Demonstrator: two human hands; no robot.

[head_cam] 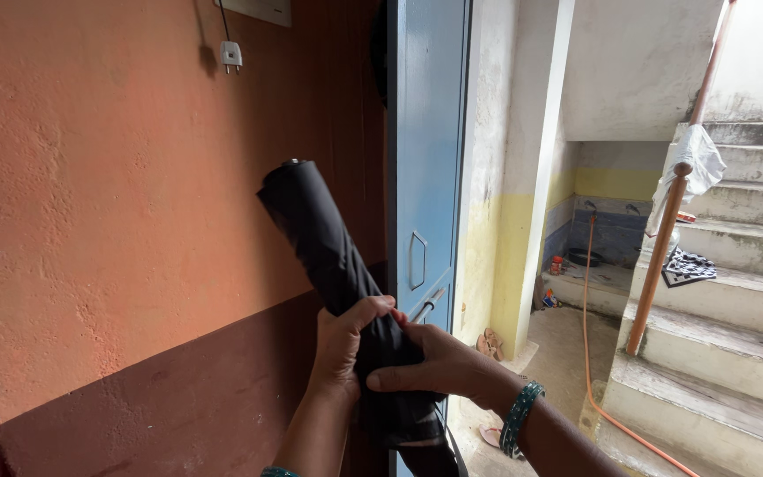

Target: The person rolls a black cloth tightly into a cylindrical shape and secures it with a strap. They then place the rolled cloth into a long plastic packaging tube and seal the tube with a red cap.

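Umbrella, black and folded, is held tilted in front of the blue door, its tip pointing up toward the orange wall. Left hand is wrapped around its lower part; right hand presses fingers across the cloth just beside it. Beyond the door, an orange hose trails past the stairs, where a white cloth hangs on the rail.
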